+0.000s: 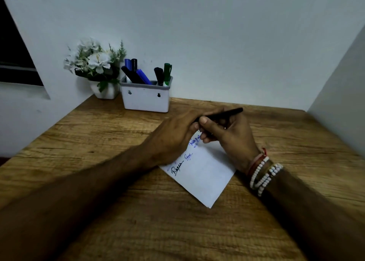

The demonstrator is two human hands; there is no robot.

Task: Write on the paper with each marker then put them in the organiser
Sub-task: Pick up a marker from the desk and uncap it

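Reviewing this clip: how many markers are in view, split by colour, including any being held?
Black markers: 4, three in the organiser plus the held marker in the right hand
Blue markers: 2, both in the organiser
Green markers: 1, in the organiser
Total: 7

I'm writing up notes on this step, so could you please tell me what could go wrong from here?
1. Both the left hand and right hand grip the black marker right above the paper; a jerk could streak ink across it.
2. The left wrist lies beside the black word and might smudge it.
3. The organiser already holds several leaning markers in its left compartment, so another may jam.
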